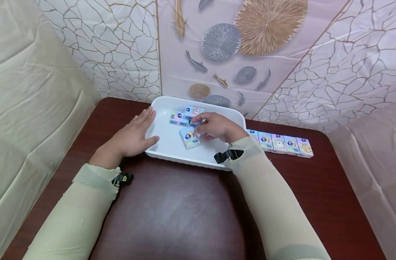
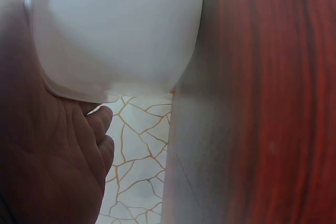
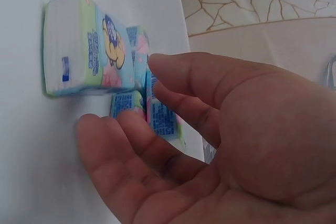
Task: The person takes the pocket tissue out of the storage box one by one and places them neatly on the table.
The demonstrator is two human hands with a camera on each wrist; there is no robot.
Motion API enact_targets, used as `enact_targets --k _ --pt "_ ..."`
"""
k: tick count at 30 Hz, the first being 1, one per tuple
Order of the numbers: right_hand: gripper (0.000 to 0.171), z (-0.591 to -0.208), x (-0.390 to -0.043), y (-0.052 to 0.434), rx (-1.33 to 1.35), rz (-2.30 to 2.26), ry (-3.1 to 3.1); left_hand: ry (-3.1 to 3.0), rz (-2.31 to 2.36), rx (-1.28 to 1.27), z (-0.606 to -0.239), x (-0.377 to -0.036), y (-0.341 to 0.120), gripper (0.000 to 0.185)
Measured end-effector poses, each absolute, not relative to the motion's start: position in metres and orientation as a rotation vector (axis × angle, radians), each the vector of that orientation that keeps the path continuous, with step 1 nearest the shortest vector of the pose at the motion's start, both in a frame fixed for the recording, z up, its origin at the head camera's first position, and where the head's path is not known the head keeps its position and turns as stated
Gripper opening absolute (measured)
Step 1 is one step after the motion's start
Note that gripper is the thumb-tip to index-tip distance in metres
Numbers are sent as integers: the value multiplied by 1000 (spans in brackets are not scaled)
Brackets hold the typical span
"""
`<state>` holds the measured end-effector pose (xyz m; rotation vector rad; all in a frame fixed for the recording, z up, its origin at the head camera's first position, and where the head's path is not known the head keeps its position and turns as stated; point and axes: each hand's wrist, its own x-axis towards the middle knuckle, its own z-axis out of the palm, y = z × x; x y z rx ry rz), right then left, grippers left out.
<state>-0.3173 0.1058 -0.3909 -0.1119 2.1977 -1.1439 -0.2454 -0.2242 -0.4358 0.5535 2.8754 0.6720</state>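
Right hand [image 1: 217, 126], fingers part-curled, thumb apart, seemingly gripping nothing, beside front tissue pack [image 1: 189, 138] in white tray [image 1: 163, 135], which left hand [image 1: 134, 137] touches straight-fingered; a sideways finger brush could skew the pack.

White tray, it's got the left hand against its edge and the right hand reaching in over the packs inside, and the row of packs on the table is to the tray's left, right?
Not quite: the head view shows the row of packs on the table to the right of the white tray, not its left. The rest stands.
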Motion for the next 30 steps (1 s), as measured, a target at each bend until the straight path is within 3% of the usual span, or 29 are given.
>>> enact_targets --k 30 --pt "49 -410 -317 97 -192 -1066 2190 2890 672 559 -437 -246 -223 95"
